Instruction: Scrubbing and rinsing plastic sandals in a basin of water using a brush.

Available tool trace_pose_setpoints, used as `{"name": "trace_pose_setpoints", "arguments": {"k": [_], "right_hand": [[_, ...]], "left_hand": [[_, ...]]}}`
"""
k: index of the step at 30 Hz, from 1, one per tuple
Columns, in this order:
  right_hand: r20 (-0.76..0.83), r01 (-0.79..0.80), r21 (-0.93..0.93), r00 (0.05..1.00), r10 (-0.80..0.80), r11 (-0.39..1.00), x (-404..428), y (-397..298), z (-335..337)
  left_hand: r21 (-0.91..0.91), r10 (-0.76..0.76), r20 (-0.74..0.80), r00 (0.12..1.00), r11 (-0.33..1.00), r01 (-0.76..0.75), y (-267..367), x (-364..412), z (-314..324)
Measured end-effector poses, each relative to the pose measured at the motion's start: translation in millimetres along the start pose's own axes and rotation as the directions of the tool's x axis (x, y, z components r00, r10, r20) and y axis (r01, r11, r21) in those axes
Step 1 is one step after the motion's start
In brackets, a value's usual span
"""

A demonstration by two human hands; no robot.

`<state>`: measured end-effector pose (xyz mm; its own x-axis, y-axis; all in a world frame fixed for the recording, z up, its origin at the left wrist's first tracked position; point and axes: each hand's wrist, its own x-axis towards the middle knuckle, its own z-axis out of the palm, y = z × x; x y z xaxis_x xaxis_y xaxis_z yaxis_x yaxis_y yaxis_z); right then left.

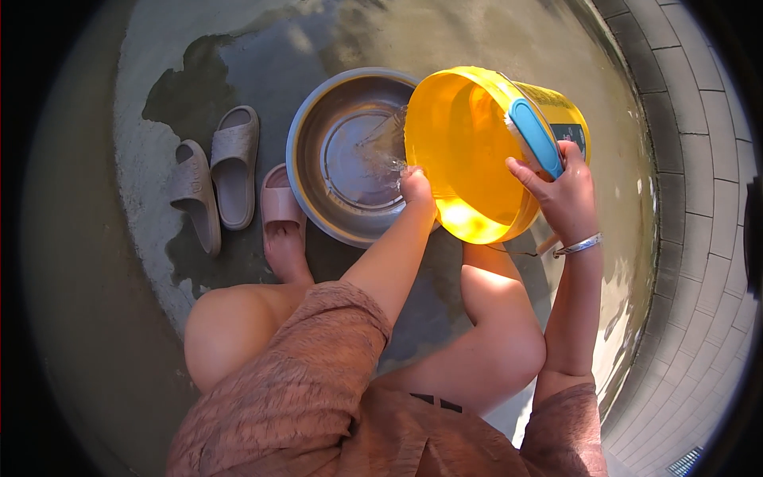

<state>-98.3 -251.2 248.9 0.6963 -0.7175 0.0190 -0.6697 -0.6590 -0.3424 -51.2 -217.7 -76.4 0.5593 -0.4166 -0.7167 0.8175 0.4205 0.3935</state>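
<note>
A yellow plastic bucket (471, 149) lies tipped on its side, its mouth over the right rim of a wide metal basin (307, 197). Water (387, 158) runs from the bucket into the basin and splashes. My left hand (417, 186) is at the bucket's lower lip, its fingers mostly hidden; whether they close on the lip is unclear. In my right hand (566, 185) is a scrub brush (535, 136) with a blue back and white bristles, held against the bucket's side near its wire handle. A cream grip on that wire hangs by my right wrist.
A pair of grey slide sandals (233, 170) stands left of the basin on wet concrete ground (256, 53). My foot in a pink slide (279, 200) is close to the basin's left rim. My bare knees flank my arms. A grey tiled surface (697, 179) curves along the right.
</note>
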Motion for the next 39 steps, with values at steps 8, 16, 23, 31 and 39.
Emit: {"name": "trace_pose_setpoints", "arguments": {"k": [8,16,23,31,39], "right_hand": [[0.102,0.105,-0.218,0.991,-0.084,0.97,-5.9,-34.6,20.3],[0.151,0.195,-0.243,0.975,-0.161,0.95,-27.9,-44.2,29.8],[0.104,0.475,-0.263,0.879,-0.465,0.84,-49.0,-49.9,22.2],[-0.016,0.677,-0.248,0.712,-0.702,0.693,-56.4,-35.9,12.7],[-0.429,0.321,-0.16,0.829,-0.358,0.934,-37.7,5.8,-12.6]], "left_hand": [[-0.06,-0.191,-0.047,0.98,0.98,0.188,25.1,-17.0,2.2],[0.236,-0.169,-0.065,0.983,0.955,0.18,41.1,-15.4,-8.4],[-0.043,-0.35,0.231,0.908,0.929,0.369,78.0,-50.5,34.4],[-0.247,-0.18,0.328,0.927,0.931,0.268,107.3,-58.1,63.1],[-0.092,-0.107,0.336,0.936,0.985,0.145,120.5,-77.4,78.1]]}}
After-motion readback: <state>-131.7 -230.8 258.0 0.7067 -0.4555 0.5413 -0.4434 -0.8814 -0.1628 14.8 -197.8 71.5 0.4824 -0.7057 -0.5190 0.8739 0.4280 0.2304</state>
